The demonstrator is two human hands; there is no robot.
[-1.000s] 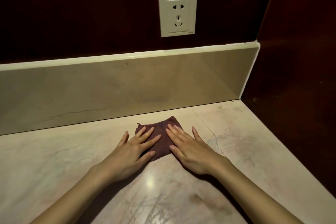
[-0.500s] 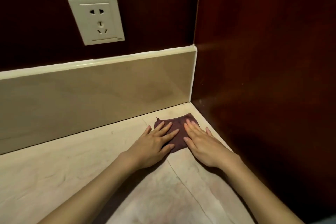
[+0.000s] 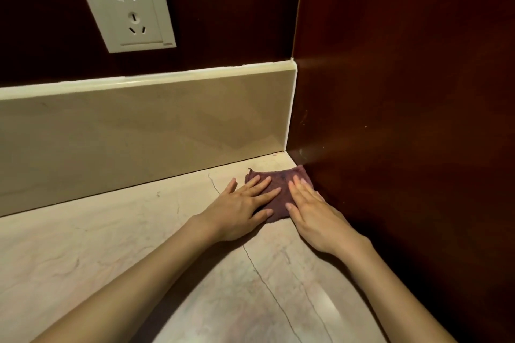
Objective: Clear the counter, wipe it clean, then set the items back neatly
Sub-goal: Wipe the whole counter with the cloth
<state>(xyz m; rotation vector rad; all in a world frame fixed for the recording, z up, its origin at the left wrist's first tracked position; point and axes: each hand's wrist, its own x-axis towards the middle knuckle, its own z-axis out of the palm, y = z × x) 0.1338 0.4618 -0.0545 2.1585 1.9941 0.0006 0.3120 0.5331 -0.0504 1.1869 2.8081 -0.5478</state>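
Observation:
A small dark purple-brown cloth (image 3: 281,181) lies flat on the pale marble counter (image 3: 125,253), pushed up against the right wall near the back corner. My left hand (image 3: 240,209) rests flat on the cloth's left part, fingers spread. My right hand (image 3: 311,210) lies flat on its right part, fingers straight, beside the wall. Both palms press down on the cloth; neither hand grips it. The hands hide much of the cloth.
A beige stone backsplash (image 3: 145,131) runs along the back of the counter. Above it a white wall socket (image 3: 126,10) sits in dark wood panelling. A dark wooden side wall (image 3: 404,120) closes the counter on the right. A thin crack (image 3: 267,284) crosses the marble.
Both hands have slid the cloth to the right along the counter, from its middle to the side wall near the corner. The view has turned right with them.

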